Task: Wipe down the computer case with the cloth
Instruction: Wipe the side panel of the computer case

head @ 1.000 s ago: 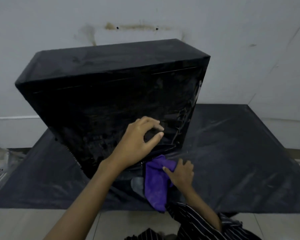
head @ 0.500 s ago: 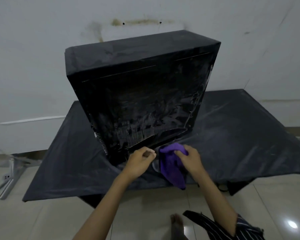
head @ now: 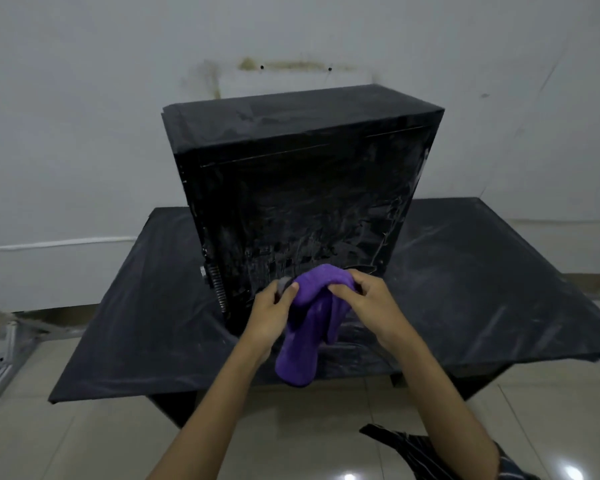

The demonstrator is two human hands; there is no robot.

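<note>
Both hands pinch fuzzy purple cloth (head: 305,327) near boxy glossy black computer case (head: 298,202): left hand (head: 271,313), right hand (head: 371,306). Cloth hangs limp, maybe w/ grey patch. Black-covered table (head: 482,289).

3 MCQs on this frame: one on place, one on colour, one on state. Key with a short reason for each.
1. Where does the computer case stand?
A. on the black-covered table
B. on the tiled floor
C. on a shelf

2. What colour is the cloth?
A. white
B. purple
C. yellow

3. How is the cloth held?
A. lying loose on the table
B. by one hand only
C. by both hands, its lower end hanging

Key: 1 A, the case rests on the covered tabletop by the wall. 2 B, the cloth is plainly purple. 3 C, the left hand and right hand both grip its top in front of the case, and the rest droops past the table edge.
</note>
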